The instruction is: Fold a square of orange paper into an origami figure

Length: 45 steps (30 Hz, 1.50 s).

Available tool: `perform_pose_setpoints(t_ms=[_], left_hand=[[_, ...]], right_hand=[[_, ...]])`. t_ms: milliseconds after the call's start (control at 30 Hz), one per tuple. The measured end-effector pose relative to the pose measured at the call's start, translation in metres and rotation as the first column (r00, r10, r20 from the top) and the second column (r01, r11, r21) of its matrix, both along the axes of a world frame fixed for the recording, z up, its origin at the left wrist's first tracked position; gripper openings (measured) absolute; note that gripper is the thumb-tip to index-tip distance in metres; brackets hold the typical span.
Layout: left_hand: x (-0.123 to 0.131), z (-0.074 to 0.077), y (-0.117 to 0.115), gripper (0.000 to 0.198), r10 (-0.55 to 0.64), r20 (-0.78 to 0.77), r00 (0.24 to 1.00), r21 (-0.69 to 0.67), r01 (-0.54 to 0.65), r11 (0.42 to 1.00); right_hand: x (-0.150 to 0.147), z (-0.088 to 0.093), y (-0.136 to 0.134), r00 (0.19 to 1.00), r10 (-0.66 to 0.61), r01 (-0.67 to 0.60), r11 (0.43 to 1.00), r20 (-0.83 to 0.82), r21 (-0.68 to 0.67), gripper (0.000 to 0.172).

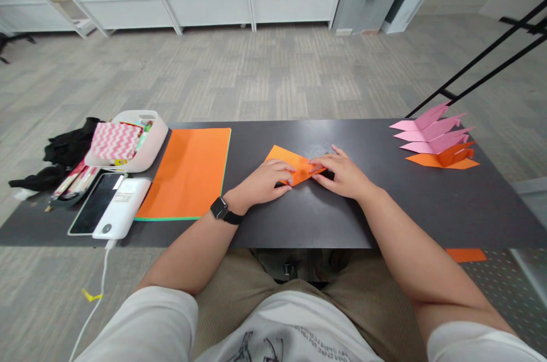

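Between my hands, low over the dark table, is a folded piece of orange paper. Its broad pointed part lies toward the left, and a narrower end reaches to the right. My left hand is closed on the left side, thumb at the near edge and fingers on top. My right hand pinches the narrow right end between thumb and fingers. Part of the paper is hidden under the fingers. To the left lies a stack of orange sheets with a green edge showing beneath.
Several folded pink paper figures and an orange one stand at the right end of the table. On the left are a white basket, a phone, a cabled white power bank and black cloth.
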<state>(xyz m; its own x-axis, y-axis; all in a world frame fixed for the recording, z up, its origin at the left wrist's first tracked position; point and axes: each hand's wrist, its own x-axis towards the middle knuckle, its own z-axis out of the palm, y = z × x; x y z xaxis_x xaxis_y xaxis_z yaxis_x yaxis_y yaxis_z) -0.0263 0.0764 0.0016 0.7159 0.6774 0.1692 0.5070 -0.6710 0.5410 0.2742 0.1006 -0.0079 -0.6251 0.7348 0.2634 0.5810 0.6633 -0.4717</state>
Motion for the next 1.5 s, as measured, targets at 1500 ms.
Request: perform_pose_setpoints(t_ms=[1500], left_hand=[[0.015,-0.01,-0.01,0.039,0.161,-0.215,0.963,0.196,-0.119,0.973]], right_hand=[[-0.031,-0.012,-0.004,0.968,-0.238,0.198,0.922,0.082,0.333,0.022]])
